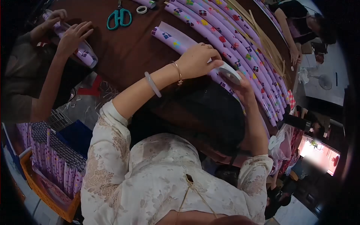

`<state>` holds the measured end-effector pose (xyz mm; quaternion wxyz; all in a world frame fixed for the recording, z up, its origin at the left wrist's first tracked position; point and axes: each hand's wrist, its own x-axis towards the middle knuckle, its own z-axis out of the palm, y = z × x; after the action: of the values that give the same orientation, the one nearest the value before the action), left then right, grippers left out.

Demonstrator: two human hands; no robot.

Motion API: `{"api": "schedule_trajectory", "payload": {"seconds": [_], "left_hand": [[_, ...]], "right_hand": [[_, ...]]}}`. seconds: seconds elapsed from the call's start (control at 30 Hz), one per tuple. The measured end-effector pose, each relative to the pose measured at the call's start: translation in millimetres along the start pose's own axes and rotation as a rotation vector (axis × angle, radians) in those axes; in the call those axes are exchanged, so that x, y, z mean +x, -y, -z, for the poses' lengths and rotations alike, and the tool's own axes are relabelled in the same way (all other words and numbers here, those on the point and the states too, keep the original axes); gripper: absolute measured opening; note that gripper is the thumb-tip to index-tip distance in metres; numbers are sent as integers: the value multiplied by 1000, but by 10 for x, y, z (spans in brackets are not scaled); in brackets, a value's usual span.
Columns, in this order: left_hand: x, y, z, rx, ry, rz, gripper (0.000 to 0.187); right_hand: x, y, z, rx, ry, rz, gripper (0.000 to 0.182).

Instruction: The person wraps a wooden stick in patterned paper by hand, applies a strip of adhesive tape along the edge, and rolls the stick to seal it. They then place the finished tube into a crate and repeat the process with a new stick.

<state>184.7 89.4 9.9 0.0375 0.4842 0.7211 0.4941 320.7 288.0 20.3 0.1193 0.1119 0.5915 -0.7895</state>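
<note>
My right hand grips a roll of white tape from its far side, fingers curled round the rim. My left hand, with bangles on its wrist, is closed at the near edge of that roll, thumb and fingertips pinching at the tape. Whether a strip is peeled off is too small to see. Beneath both hands lies a roll of purple gift wrap printed with coloured presents. Its loose edge curls up, and my left hand hides part of it.
More purple rolls lie side by side beyond my hands. Teal-handled scissors and a small tape ring rest on the brown table. At left, a co-worker's hands hold another roll. An orange basket holds several finished rolls.
</note>
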Motion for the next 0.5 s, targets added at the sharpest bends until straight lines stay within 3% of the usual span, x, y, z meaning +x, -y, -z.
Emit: {"api": "schedule_trajectory", "payload": {"seconds": [0.17,0.27,0.3,0.37,0.4,0.5], "left_hand": [[25,-22,-32,-119,14,42,18],[9,-53,77,-124,-32,38,17],[3,-49,135,-28,-60,95,17],[-38,27,209,172,-134,137,13],[-58,59,253,174,-129,140,13],[-91,168,375,474,-252,196,9]], "right_hand": [[-9,-40,23,-55,-11,-5,68],[-30,45,-138,-190,-61,-4,80],[-5,50,-126,-185,-56,-7,80],[56,56,-58,-521,-124,-131,84],[65,32,-61,-472,-36,0,77],[135,82,-123,-527,-5,-119,61]]}}
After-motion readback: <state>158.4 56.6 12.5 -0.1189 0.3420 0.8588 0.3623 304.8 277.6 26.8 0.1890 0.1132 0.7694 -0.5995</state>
